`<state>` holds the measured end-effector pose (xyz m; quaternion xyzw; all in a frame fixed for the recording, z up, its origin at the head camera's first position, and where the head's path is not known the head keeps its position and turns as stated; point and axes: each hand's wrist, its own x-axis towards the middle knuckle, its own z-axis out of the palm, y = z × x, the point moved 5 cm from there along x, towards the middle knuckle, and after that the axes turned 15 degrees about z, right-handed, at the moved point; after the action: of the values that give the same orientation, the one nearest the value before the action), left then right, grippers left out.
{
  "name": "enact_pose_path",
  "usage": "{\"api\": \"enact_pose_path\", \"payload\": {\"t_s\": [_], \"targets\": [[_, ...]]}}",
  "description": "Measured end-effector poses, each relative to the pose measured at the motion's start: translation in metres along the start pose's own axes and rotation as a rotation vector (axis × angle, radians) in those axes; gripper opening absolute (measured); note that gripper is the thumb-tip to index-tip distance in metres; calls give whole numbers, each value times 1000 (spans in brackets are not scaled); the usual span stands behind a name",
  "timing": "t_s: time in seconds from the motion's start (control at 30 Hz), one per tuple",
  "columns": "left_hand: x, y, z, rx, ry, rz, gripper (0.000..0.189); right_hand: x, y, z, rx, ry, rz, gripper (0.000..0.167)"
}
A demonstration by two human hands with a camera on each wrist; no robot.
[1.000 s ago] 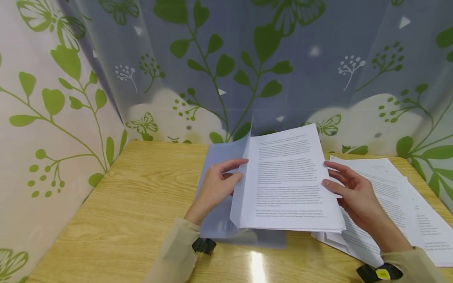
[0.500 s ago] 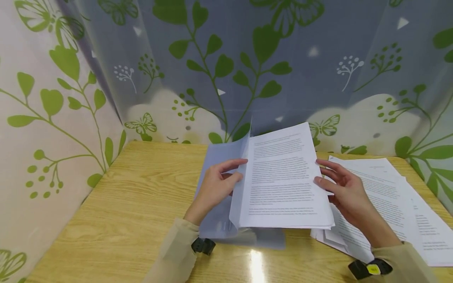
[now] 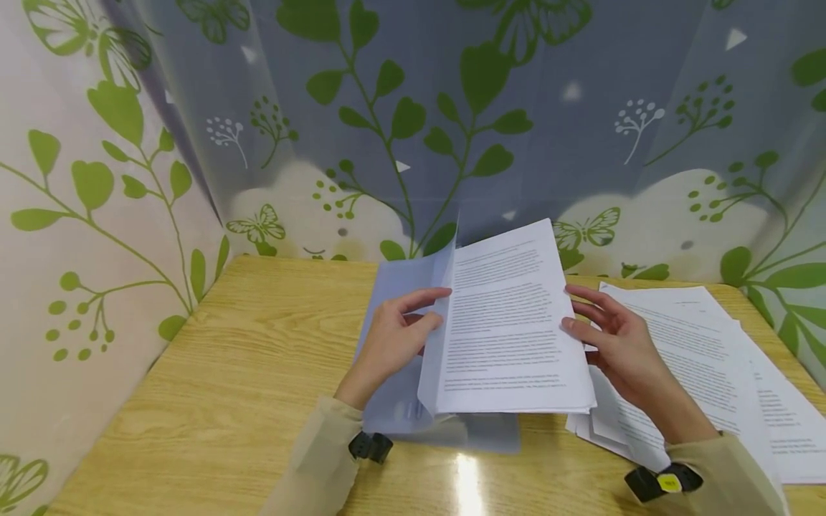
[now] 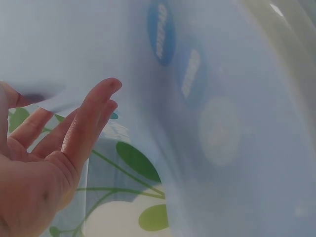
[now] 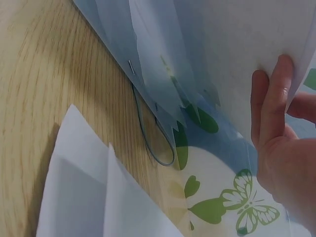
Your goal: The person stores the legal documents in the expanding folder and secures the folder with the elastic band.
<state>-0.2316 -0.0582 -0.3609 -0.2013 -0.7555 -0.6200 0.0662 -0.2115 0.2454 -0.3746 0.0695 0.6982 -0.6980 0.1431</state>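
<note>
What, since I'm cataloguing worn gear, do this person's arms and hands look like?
The left sleeve and right sleeve are beige and long. The left hand and right hand are gloveless. A left black device and right black device sit at the wrists; the right one bears a yellow patch with unreadable markings.

The left forearm point(image 3: 316, 459) and right forearm point(image 3: 723, 469) are slanting inward and forward. The left hand point(image 3: 395, 337) is pinching, its index finger point(image 3: 422, 298) stretching rightward above the thumb point(image 3: 429, 326). The right hand point(image 3: 622, 344) is facing it, well apart, pinching between thumb and fingers point(image 3: 596, 297). Both wrists point(image 3: 351, 394) are showing beyond their sleeves.
</note>
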Motion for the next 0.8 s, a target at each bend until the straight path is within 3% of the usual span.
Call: {"api": "enact_pose_path", "payload": {"t_s": [0.8], "targets": [[1,3,0,16,5,19,40,5,1,11,-15,0,28,64]]}}
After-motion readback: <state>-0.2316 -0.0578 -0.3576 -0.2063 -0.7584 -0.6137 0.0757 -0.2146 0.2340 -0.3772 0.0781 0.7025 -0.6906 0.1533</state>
